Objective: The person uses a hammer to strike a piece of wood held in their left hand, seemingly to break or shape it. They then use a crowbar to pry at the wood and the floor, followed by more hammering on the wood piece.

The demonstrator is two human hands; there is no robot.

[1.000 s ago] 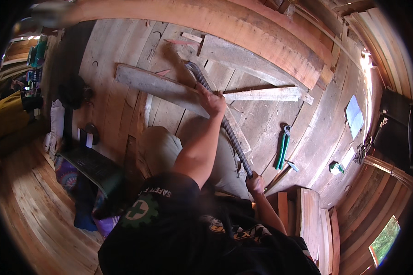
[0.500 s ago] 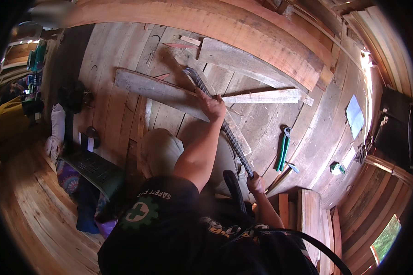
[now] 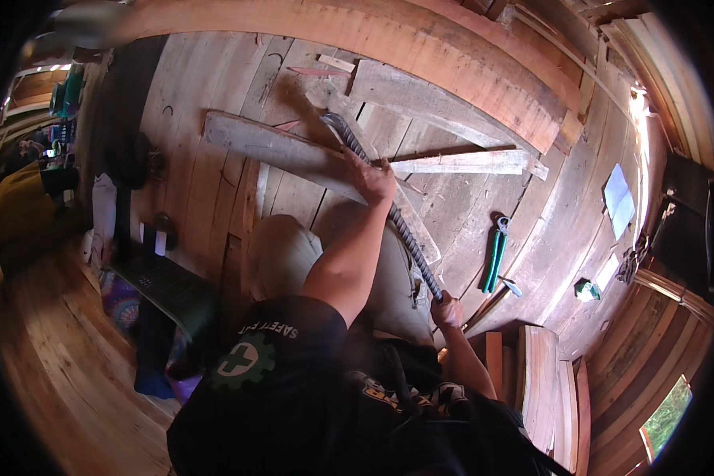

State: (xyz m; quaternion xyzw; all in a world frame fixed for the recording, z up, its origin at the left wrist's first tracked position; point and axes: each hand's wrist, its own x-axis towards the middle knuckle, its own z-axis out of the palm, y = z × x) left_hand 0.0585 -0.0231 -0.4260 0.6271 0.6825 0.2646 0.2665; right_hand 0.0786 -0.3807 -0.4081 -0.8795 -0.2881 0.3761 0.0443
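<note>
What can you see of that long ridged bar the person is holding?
The bar is long, dark grey and looks like metal, with slanting ridges along its shaft. Its far end bends; its near end disappears in the right hand. The left hand grips it nearer the bend. It slants from upper left to lower right across the view, over the floorboards; whether its tip touches wood is unclear.
</note>
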